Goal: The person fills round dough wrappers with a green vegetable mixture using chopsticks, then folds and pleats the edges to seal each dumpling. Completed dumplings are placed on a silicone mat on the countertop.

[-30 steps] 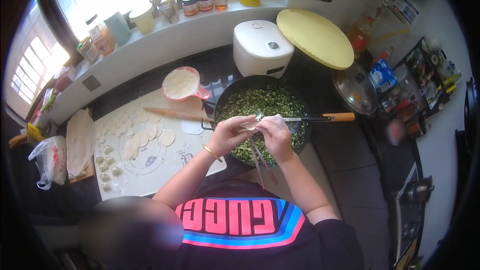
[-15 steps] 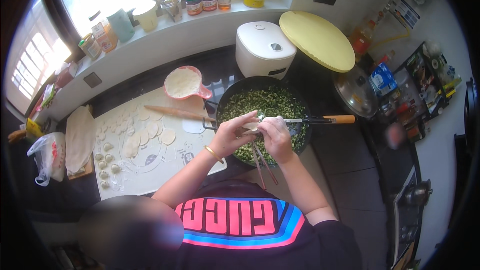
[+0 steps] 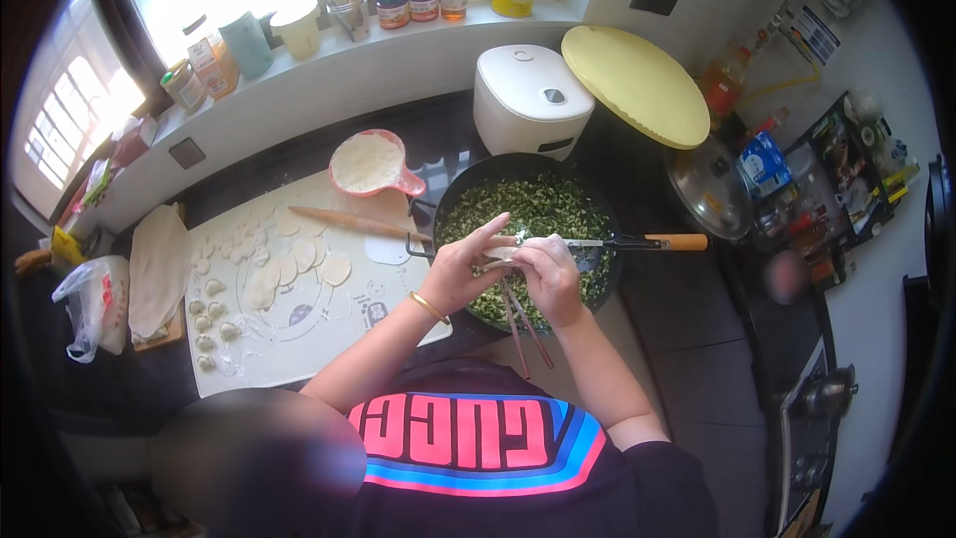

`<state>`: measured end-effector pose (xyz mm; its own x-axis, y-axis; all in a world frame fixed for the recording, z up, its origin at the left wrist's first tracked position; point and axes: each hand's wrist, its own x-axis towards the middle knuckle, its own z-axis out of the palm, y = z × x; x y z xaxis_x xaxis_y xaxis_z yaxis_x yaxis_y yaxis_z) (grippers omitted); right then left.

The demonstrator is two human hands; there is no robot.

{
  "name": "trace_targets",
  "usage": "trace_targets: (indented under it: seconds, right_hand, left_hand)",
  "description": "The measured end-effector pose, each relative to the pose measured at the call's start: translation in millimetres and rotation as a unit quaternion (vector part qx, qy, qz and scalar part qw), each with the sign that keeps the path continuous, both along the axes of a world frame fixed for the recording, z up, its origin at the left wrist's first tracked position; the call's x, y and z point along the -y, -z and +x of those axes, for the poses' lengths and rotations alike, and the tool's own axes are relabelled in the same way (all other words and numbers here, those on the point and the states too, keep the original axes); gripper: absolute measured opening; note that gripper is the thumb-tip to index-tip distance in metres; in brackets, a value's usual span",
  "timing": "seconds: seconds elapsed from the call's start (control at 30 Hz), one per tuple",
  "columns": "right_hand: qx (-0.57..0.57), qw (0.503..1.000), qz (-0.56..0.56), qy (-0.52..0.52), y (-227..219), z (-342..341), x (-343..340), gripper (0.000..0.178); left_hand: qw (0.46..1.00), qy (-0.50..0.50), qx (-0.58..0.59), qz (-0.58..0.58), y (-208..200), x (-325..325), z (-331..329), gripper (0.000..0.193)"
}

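Observation:
Both my hands meet above a dark pan (image 3: 446, 201) of chopped green filling (image 3: 518, 194). Between their fingertips is a pale dumpling wrapper (image 3: 499, 253), with a bit of filling at its upper edge. My left hand (image 3: 463, 267) cups it from one side, index finger raised. The fingers of my right hand (image 3: 550, 277) are bent together, pinching its edge; they partly hide it. Below the hands, a pair of chopsticks (image 3: 516, 329) leans out over the pan's near rim. Across the right rim lies a utensil with a wooden handle (image 3: 677, 241).
On the left, a pale mat (image 3: 299, 364) carries round wrappers (image 3: 289, 274), small dough pieces, several shaped dumplings (image 3: 204, 329) and a rolling pin (image 3: 349, 222). Behind stand a pink flour bowl (image 3: 366, 161) and a white rice cooker (image 3: 533, 100). A yellow round lid (image 3: 637, 85) leans at the back.
My left index finger has lifted slightly, and my right fingers have shifted a little on the wrapper. The whole view has tilted slightly; the other things stay in place.

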<state>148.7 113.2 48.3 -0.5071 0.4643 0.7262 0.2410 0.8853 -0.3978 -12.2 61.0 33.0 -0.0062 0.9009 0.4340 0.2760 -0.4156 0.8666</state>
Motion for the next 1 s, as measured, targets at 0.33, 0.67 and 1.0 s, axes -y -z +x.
trace_targets:
  seconds: [0.33,0.67,1.0]
  right_hand:
    - [-0.037,0.996,-0.065,0.038,-6,9,2,0.025]
    - [-0.026,0.999,-0.016,-0.015,-12,5,2,0.024]
    - [0.030,0.998,0.019,-0.049,-18,5,-3,0.021]
  left_hand:
    - [0.997,-0.051,0.004,0.062,6,1,-1,0.073]
    - [0.996,-0.051,0.002,0.066,-2,3,0,0.071]
    - [0.997,0.000,0.075,0.005,6,2,0,0.074]
